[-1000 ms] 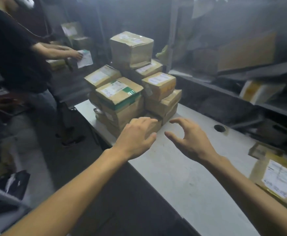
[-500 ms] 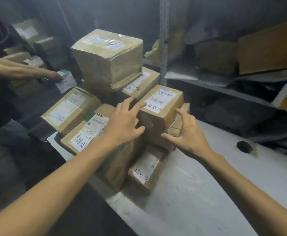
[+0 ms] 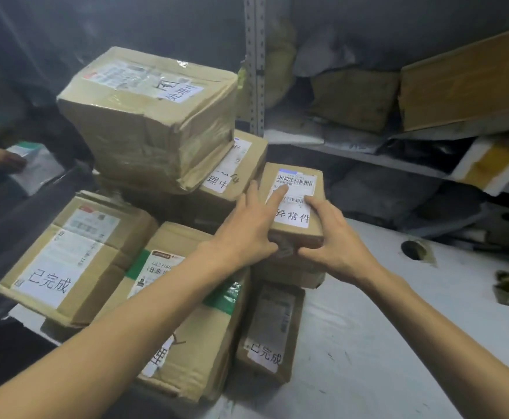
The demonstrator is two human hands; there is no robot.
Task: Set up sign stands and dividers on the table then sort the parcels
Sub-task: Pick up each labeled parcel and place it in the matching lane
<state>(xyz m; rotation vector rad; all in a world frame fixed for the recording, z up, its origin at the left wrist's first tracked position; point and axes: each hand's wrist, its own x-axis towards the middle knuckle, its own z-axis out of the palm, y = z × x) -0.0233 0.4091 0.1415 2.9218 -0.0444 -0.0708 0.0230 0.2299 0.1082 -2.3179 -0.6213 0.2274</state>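
A pile of brown cardboard parcels stands at the left end of the white table (image 3: pixel 368 328). On its right side sits a small parcel (image 3: pixel 300 179) with a barcode label and a white sticker. My left hand (image 3: pixel 244 234) lies over its left top edge, index finger on the label and thumb on the front face. My right hand (image 3: pixel 335 237) grips its right front corner, fingers curled over the top. A big taped parcel (image 3: pixel 150 116) tops the pile. A flat parcel (image 3: pixel 271 328) lies below the small one. No sign stands or dividers are in view.
A green-taped parcel (image 3: pixel 186 343) and a stickered parcel (image 3: pixel 75 255) overhang the table's left edge. Metal shelving (image 3: pixel 368 158) with packages runs behind the table. A cable hole (image 3: pixel 413 251) is in the tabletop. Another person's hand (image 3: pixel 2 158) holds paper at far left.
I have moved closer to the pile. Both hands travelled forward from above the bare table and have taken hold of the small labelled parcel.
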